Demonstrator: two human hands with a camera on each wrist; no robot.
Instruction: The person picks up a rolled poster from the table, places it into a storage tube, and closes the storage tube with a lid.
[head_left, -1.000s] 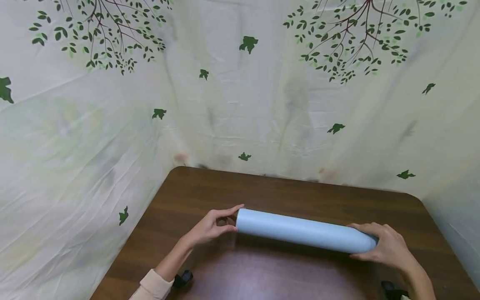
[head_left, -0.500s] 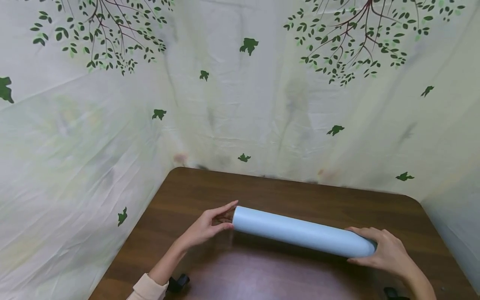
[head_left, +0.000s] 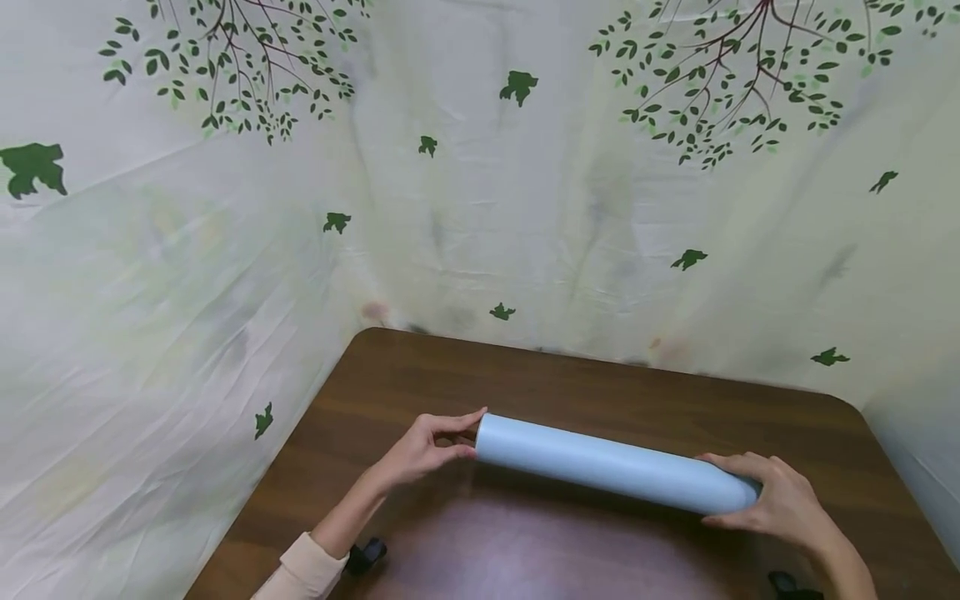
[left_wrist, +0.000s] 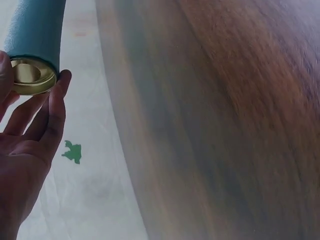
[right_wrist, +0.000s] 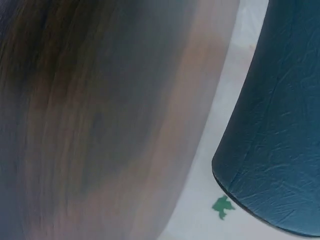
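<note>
A long light blue tube [head_left: 615, 462] is held level above the table, its right end a little nearer to me. My left hand [head_left: 416, 450] pinches the rim of its left end between thumb and fingertips. The left wrist view shows that end with a gold-coloured metal cap [left_wrist: 30, 77], recessed in the middle. At the other end, my right hand [head_left: 783, 500] grips the tube with thumb and fingers spread around it. In the right wrist view the tube [right_wrist: 275, 150] looks dark teal with a creased surface, and the right hand is out of sight.
Beneath the tube lies a brown wood-grain table [head_left: 570, 542] with rounded far corners. Pale cloth [head_left: 465, 208] printed with branches and green leaves hangs behind and at the sides. A black wrist device [head_left: 367, 554] shows beside the left sleeve [head_left: 311, 567].
The head view has turned slightly left, so wall and table appear shifted right. Both hands keep their hold, and the tube has hardly moved.
</note>
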